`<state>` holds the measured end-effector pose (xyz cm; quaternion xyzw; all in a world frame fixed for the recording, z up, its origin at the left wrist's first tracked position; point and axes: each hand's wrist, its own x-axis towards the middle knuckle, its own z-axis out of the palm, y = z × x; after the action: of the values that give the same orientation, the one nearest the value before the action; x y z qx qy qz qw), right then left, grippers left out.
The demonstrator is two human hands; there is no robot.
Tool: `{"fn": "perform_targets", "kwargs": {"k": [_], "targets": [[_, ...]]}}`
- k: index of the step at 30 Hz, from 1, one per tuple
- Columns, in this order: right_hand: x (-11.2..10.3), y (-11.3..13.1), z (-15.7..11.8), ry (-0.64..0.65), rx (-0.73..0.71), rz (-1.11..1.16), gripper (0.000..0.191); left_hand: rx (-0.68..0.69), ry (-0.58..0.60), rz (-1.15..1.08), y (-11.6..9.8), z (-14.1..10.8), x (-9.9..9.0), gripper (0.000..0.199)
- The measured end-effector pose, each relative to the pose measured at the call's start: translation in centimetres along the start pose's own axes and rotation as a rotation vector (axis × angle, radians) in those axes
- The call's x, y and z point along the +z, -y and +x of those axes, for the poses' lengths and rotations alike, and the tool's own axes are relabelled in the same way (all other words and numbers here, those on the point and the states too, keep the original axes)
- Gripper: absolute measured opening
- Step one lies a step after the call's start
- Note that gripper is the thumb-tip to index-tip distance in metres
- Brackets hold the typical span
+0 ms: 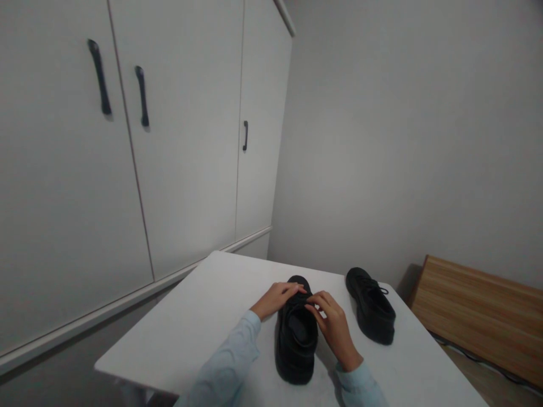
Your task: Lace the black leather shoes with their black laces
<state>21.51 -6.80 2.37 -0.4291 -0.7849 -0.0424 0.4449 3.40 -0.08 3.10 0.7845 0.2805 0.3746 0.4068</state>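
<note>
A black lace-up shoe point(294, 362) stands upright on the white table, its toe pointing away from me and its opening facing up. From the left, my left hand point(276, 298) reaches over the lacing, with its fingers closed together at the laces. My right hand point(333, 321) comes in from the other side, thumb and forefinger pinched at the shoelace near the tongue. The dark lace is hard to make out against the shoe. To the right stands the matching black shoe point(371, 308), its lace tied in a bow, touched by neither hand.
The white table point(190, 328) has its far edge near a grey wall point(382, 141). White cabinet doors point(190, 141) with dark handles rise along the left. Beyond the table's right edge is a wood-grain panel point(479, 311), with a dark cable along its lower edge.
</note>
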Motion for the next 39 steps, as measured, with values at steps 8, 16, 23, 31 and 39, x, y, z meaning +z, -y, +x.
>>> {"fn": "perform_targets", "kwargs": {"k": [8,16,23,31,39], "targets": [[0.6,0.7,-0.1,-0.048,0.038,-0.017,0.015,0.022,0.056,-0.013,0.1,0.1,-0.4,0.049],[0.8,0.6,0.1,-0.051,0.136,0.095,0.017,0.149,0.139,0.061,1.5,0.3,-0.2,0.042],[0.8,0.4,0.3,-0.091,0.234,0.232,0.019,0.161,0.140,0.074,1.7,0.4,-0.2,0.040],[0.6,0.7,0.4,-0.100,0.318,0.327,0.022,0.159,0.118,0.069,1.8,0.3,-0.2,0.038],[0.6,0.5,0.4,-0.156,0.431,0.459,0.025,0.148,0.123,0.076,1.4,0.2,-0.3,0.036]]}}
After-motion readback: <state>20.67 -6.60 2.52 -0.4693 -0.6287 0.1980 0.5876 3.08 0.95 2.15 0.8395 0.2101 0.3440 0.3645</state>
